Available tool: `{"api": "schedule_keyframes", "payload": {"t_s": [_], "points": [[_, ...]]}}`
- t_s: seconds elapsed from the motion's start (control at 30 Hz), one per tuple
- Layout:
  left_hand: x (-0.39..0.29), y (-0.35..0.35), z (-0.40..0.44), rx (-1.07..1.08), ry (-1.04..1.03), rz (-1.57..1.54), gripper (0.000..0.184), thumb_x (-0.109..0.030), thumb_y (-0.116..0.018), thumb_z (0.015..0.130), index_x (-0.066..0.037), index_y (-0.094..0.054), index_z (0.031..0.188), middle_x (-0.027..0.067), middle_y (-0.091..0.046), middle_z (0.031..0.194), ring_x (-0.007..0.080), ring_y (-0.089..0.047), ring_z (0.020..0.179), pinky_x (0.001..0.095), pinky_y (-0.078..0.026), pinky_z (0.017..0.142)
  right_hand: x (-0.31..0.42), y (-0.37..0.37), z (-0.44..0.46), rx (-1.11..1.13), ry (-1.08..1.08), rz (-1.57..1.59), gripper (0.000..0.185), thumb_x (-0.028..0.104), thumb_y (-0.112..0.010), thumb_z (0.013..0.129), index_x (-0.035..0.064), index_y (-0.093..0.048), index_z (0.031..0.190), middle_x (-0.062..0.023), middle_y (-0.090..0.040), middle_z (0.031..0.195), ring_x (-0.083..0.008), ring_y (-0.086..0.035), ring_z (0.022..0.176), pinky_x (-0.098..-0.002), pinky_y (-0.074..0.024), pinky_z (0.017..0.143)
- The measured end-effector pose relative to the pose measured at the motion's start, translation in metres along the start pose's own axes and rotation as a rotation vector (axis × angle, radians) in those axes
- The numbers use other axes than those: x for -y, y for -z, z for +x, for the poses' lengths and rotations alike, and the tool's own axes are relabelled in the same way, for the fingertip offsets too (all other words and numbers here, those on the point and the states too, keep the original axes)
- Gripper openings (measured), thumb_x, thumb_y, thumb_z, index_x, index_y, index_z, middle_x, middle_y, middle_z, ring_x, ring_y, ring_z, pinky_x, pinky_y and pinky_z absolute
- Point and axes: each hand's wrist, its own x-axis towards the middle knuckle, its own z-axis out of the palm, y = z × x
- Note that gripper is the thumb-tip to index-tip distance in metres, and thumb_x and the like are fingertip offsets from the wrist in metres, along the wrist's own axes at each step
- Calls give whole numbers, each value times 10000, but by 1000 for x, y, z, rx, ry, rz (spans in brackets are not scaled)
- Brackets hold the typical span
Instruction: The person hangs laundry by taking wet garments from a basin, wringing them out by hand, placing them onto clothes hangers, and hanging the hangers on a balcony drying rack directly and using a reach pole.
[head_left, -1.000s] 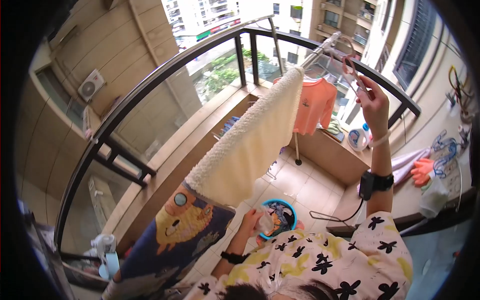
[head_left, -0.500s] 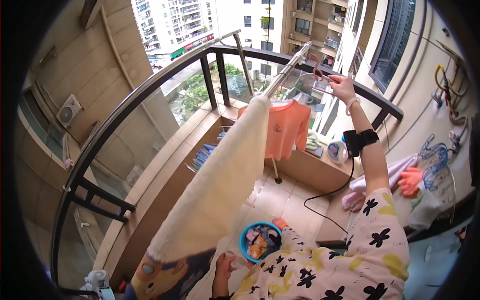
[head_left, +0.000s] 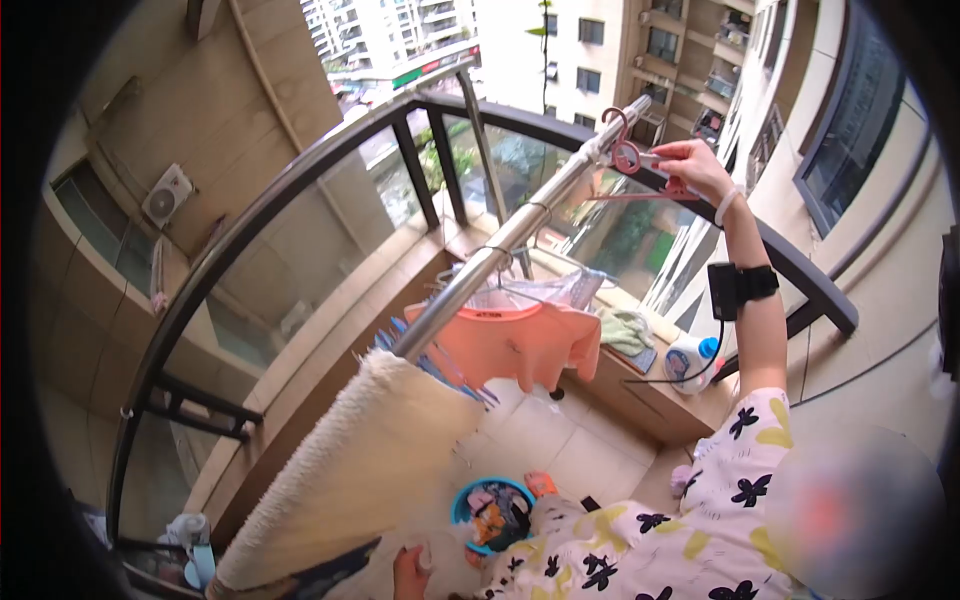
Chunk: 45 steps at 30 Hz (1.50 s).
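Observation:
My right hand [head_left: 697, 170] is raised by the far end of the metal drying pole [head_left: 510, 240], fingers closed on a pink clothes hanger [head_left: 625, 157]. The hanger's hook is beside the pole tip; I cannot tell whether it touches. An orange long-sleeved top [head_left: 505, 345] hangs below the pole from a hanger. A cream fleecy blanket [head_left: 350, 470] drapes over the pole's near end. Low down, my left hand [head_left: 410, 572] has its fingers curled near the blanket's lower edge; what they hold, if anything, is unclear.
A blue basin [head_left: 458, 510] of clothes stands on the tiled floor beside my foot. On the ledge are a detergent bottle [head_left: 690, 360] and a green cloth [head_left: 625, 330]. A dark balcony railing [head_left: 250, 215] curves around, with buildings beyond. Blue clip hangers [head_left: 405, 340] lie behind the pole.
My right hand has brought the pink hanger closer to the pole tip. The view has shifted, so more bare pole shows and the blanket appears lower left. My left hand appears lower.

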Motion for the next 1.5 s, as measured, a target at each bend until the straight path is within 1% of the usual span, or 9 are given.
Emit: {"api": "schedule_keyframes", "payload": {"t_s": [0.2,0.33,0.47,0.67,0.93,1.0,1.17,1.33,1.5], "points": [[-2,-61,-17,-49,-12,31,292,-18,-544,796,11,-493,1083,139,-567,1024,278,-579,940,400,-494,784,-57,-8,11,208,83,-91,379,36,-614,747,-22,-581,1121,-74,-637,810,-98,-601,694,-244,-477,591],[1,-73,-17,-5,-17,31,312,-19,-532,803,5,-475,1109,143,-559,1062,284,-567,976,412,-481,817,-40,-43,-33,-577,665,-751,382,138,-668,717,2,-594,1067,-156,-615,956,-305,-581,885,-362,-444,833],[5,-89,-17,11,-44,51,308,-22,-527,805,-10,-471,1107,130,-563,1060,277,-568,979,413,-480,821,9,-125,-104,-196,662,-110,276,176,-658,755,10,-591,966,-136,-620,898,-297,-591,826,-353,-474,742],[15,-101,-25,4,-64,6,289,-30,-541,805,-6,-474,1084,131,-576,1020,270,-586,927,393,-488,796,-11,-232,-126,4,903,-193,237,58,-583,796,40,-574,1031,-155,-624,807,-309,-615,684,-361,-489,593],[41,-59,-32,-105,-142,-161,282,-49,-545,813,7,-481,1081,128,-573,1034,256,-578,958,388,-482,825,-11,-194,-114,-259,615,-601,270,137,-584,837,105,-571,1104,-110,-623,888,-271,-603,830,-361,-481,682],[48,-49,-35,-155,-160,-183,286,-54,-544,815,7,-481,1087,128,-571,1039,253,-575,965,384,-481,829,27,-212,-138,-457,922,-391,383,144,-636,800,94,-541,1168,-112,-566,1069,-282,-536,989,-359,-445,803],[60,-32,-31,-98,-147,-192,341,-64,-541,816,9,-455,1137,129,-555,1083,244,-569,978,373,-477,844,120,-269,-194,-6,1172,-547,700,399,-645,746,168,-366,1345,-50,-268,1432,-284,-196,1334,-535,-43,1076],[64,-28,-55,-172,-121,-228,357,-59,-527,820,-3,-447,1163,130,-549,1118,249,-562,1004,375,-470,865,162,-354,-224,93,1366,-390,511,281,-619,768,39,-481,1196,-88,-540,1138,-207,-506,1091,-497,-162,1082],[118,13,-55,-168,-140,-329,353,-69,-498,831,-20,-443,1177,128,-543,1143,270,-551,1036,396,-463,887,213,-432,-306,24,1393,-297,361,129,-554,735,-44,-527,1050,-134,-557,969,-242,-548,964,-471,-264,1050]]}}
